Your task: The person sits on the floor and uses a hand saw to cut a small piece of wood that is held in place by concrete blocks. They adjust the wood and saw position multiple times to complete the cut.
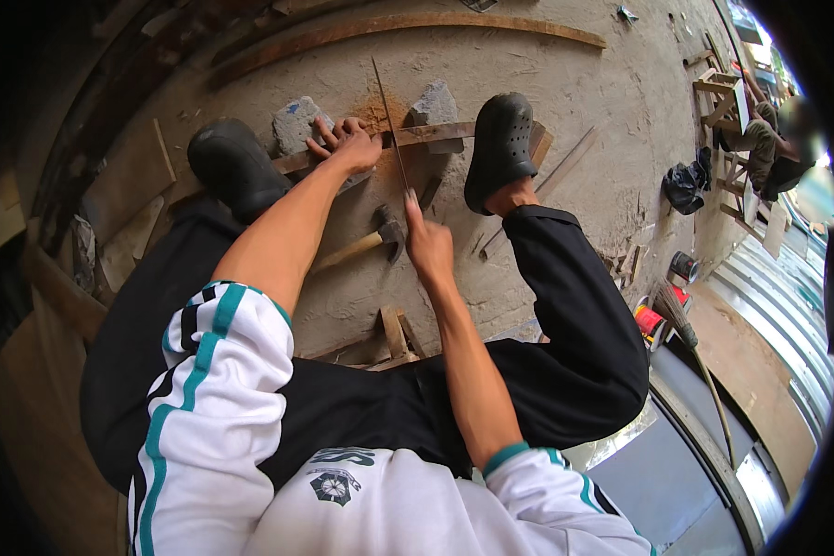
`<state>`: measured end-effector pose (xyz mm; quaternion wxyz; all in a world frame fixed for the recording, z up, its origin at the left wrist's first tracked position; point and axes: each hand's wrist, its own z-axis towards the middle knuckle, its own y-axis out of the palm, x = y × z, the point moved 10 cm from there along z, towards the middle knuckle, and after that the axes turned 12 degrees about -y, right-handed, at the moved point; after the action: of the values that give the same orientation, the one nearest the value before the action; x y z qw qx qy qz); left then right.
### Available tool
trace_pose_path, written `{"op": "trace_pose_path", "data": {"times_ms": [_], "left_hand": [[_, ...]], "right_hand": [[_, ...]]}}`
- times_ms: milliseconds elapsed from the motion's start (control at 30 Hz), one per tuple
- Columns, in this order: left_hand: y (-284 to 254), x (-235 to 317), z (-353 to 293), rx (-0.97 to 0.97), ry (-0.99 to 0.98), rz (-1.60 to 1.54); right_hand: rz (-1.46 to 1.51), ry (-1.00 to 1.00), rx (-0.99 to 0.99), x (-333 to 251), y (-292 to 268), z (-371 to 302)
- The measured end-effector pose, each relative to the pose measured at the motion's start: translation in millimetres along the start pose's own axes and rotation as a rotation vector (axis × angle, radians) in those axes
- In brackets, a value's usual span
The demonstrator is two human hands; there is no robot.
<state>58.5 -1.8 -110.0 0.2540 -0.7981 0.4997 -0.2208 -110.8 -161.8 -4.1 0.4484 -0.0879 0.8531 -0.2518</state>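
Observation:
A narrow wooden strip (431, 132) lies across two rough concrete blocks, the left block (296, 123) and the right block (435, 100). My left hand (350, 148) grips the strip close to the left block, its fingers reaching over the far side. In my right hand (429, 246) is the handle end of a handsaw (387, 113). Its thin blade crosses the strip between the blocks, just right of my left hand. Orange sawdust (376, 113) is scattered on the ground around the blade. My right foot, in a black clog (502, 148), rests by the strip's right end.
A hammer (350, 252) lies between my legs, near wood scraps (395, 332). A long board (417, 25) stretches along the far side. To the right are a black plastic bag (686, 185), paint cans (653, 322), a broom (676, 320) and a seated person (760, 148).

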Motion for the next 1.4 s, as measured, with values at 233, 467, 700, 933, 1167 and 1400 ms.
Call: {"op": "trace_pose_path", "data": {"times_ms": [233,467,700,933,1167,1400], "left_hand": [[-7,-5,-4,0.006,0.003,-0.047],[-7,-6,-6,-0.021,-0.013,-0.069],[0,0,-6,0.008,0.0,-0.057],[-4,-1,-7,0.024,0.018,-0.1],[-1,-2,-4,0.052,0.006,-0.08],[-2,-4,-6,-0.017,-0.028,-0.026]], "right_hand": [[0.051,0.25,-0.098,29,-16,-67],[0.028,0.134,-0.099,-16,11,22],[0.042,0.227,-0.069,25,-20,-64],[0.021,0.012,-0.015,-12,13,34],[0.047,0.235,-0.067,28,-21,-75],[0.008,0.018,-0.055,-10,22,41]]}}
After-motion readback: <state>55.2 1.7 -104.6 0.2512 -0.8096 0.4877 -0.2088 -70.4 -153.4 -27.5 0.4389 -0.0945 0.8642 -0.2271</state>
